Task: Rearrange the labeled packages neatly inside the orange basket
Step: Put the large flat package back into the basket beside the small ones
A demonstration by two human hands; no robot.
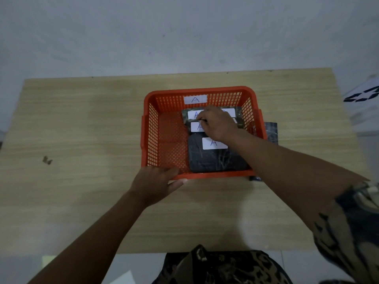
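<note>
three dark packages (217, 158) with white "a" labels lie in a row in the orange basket (151, 128), under and around the right hand (218, 125). its fingers curl down onto the middle package, pinching its edge. the left hand (156, 184) grips the basket's near rim, on a wooden table (82, 130).
</note>
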